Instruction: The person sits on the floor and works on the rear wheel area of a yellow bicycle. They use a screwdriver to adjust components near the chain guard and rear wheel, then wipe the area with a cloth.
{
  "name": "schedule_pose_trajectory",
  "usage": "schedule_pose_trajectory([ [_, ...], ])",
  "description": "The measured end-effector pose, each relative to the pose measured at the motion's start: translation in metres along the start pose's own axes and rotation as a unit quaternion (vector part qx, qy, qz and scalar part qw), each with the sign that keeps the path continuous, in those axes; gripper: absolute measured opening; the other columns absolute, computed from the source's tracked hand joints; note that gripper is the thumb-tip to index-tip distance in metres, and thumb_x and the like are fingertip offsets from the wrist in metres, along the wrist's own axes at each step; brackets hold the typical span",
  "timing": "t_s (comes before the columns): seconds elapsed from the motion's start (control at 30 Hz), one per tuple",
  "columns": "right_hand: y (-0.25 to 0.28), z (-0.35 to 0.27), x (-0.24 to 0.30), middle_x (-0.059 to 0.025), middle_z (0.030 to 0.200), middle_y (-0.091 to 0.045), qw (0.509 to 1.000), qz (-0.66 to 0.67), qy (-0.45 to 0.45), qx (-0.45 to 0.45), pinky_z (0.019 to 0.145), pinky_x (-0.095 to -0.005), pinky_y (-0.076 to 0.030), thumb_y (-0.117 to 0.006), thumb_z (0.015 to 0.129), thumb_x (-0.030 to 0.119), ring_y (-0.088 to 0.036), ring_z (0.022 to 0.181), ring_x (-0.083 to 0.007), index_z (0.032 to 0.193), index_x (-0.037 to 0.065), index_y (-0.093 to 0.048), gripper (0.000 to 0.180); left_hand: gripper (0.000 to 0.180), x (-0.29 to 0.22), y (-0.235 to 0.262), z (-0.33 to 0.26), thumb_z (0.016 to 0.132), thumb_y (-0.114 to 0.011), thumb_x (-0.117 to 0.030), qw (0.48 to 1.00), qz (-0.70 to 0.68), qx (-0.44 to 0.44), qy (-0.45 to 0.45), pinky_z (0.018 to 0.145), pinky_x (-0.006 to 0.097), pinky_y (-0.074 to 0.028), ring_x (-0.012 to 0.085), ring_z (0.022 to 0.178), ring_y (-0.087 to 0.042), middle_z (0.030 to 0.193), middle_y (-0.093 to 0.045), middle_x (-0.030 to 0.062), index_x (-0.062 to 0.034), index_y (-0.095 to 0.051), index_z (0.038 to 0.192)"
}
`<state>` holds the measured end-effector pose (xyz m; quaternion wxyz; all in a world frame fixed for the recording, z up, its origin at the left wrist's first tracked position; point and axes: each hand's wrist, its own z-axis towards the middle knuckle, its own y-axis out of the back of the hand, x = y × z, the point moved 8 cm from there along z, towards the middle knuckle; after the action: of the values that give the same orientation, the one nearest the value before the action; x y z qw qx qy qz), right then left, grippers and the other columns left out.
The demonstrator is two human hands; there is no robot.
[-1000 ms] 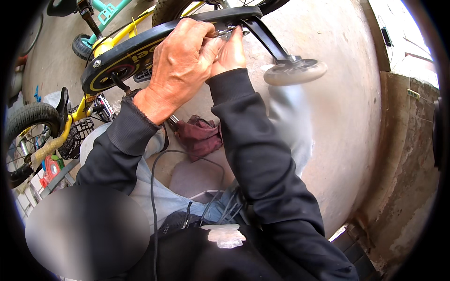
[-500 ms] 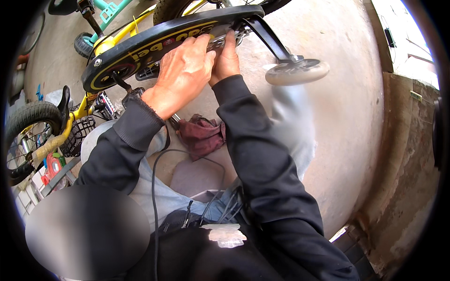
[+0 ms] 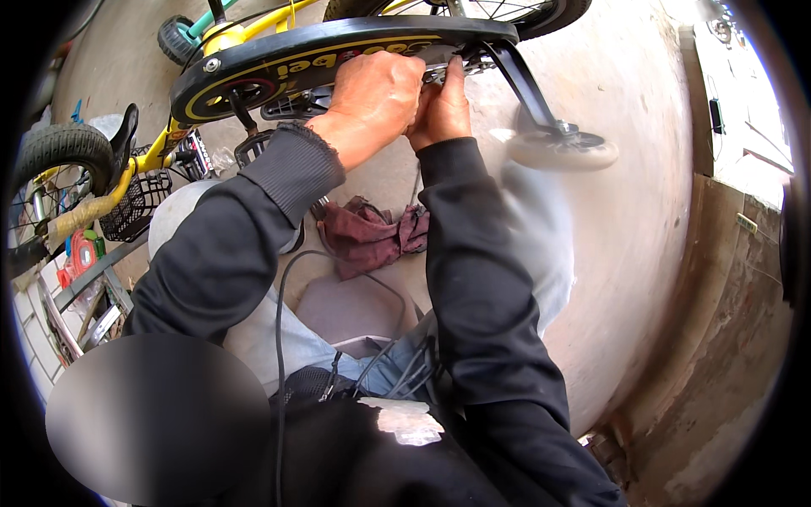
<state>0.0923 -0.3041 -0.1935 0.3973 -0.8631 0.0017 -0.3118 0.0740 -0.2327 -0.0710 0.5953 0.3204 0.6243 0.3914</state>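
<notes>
A small yellow bicycle (image 3: 182, 139) is seen at the top of the view, and its black chain guard (image 3: 279, 59) is the part being handled. The long axis of the chain guard runs nearly level across the frame, from a rounded end at the left, low beside the pedal (image 3: 291, 106), up slightly to a narrow end at the right, where the rear wheel (image 3: 507, 13) is met. From that narrow end a black stabiliser arm (image 3: 528, 89) is slanted down and to the right, and a pale training wheel (image 3: 562, 152) is carried at its foot, lying almost flat to the camera.

The left hand (image 3: 376, 97) is curled against the lower edge of the chain guard, knuckles up, fingers tucked under it. The right hand (image 3: 441, 114) is pressed close beside the left one, the two touching, with fingers raised to the hub area at the guard's right end. Whether anything is pinched between the fingers cannot be told, since the fingertips are hidden.

Both forearms are covered by dark sleeves. Below the hands a crumpled dark red rag (image 3: 372, 237) is lying on the pale concrete floor (image 3: 642, 220). A black front tyre (image 3: 63, 148) and a black wire basket (image 3: 135, 203) are seen at the left
</notes>
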Motion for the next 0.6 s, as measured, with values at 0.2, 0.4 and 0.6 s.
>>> schedule_pose_trajectory([
  [0.2, -0.003, -0.015, 0.019, -0.0087, 0.088, -0.067, 0.980, -0.074, 0.055, -0.174, 0.061, -0.0381, -0.054, -0.039, 0.095, 0.065, -0.062, 0.070, -0.0207, 0.108, 0.006, -0.060, 0.064, 0.016, 0.000, 0.004, 0.001, 0.085, -0.059, -0.017, 0.997, 0.059, -0.050, -0.018, 0.059, 0.044, -0.052, 0.0363, 0.065, -0.064, 0.068, -0.064, 0.0149, -0.0055, -0.065, 0.078],
  [0.4, 0.003, -0.028, 0.036, -0.0128, 0.084, -0.066, 0.968, -0.036, 0.133, -0.209, 0.053, -0.0337, -0.059, -0.052, 0.097, 0.047, -0.068, 0.065, -0.0214, 0.105, -0.001, -0.057, 0.048, 0.014, -0.008, 0.008, 0.001, 0.085, -0.060, -0.017, 0.993, 0.072, -0.086, -0.022, 0.059, 0.046, -0.051, 0.0370, 0.067, -0.064, 0.069, -0.064, 0.0151, -0.0058, -0.065, 0.077],
  [0.6, 0.000, -0.023, 0.040, -0.0142, 0.089, -0.065, 0.973, 0.053, 0.149, -0.170, 0.057, -0.0349, -0.059, -0.048, 0.100, 0.042, -0.068, 0.070, -0.0237, 0.110, 0.001, -0.055, 0.043, 0.011, -0.022, 0.025, -0.002, 0.086, -0.061, -0.017, 0.989, 0.058, -0.123, -0.051, 0.061, 0.043, -0.052, 0.0344, 0.070, -0.065, 0.077, -0.066, 0.0121, -0.0070, -0.066, 0.084],
])
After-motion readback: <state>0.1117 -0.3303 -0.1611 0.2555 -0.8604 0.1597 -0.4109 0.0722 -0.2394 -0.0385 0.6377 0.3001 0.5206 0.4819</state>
